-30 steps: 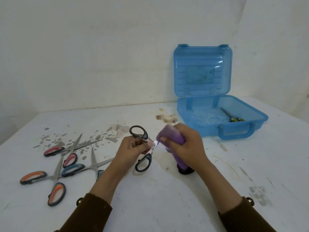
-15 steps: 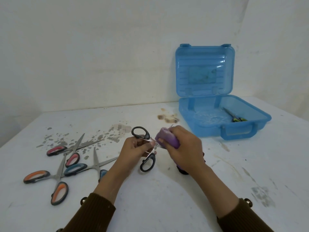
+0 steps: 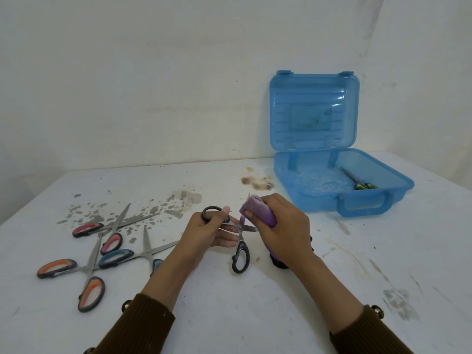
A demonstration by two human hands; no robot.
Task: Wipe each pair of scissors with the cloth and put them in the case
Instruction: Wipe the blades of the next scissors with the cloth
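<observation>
Black-handled scissors (image 3: pixel 241 246), blades spread, at centre against the folded purple cloth (image 3: pixel 258 212). Open blue plastic case (image 3: pixel 306 198) at 2 o'clock holds green-handled scissors (image 3: pixel 357 182). Pink-handled scissors (image 3: pixel 88 229), teal-handled scissors (image 3: pixel 116 258) and orange-handled scissors (image 3: pixel 57 268) lie overlapping at 9 o'clock

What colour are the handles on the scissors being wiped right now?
Black. The handles show best in the head view, held by the left hand.
</observation>
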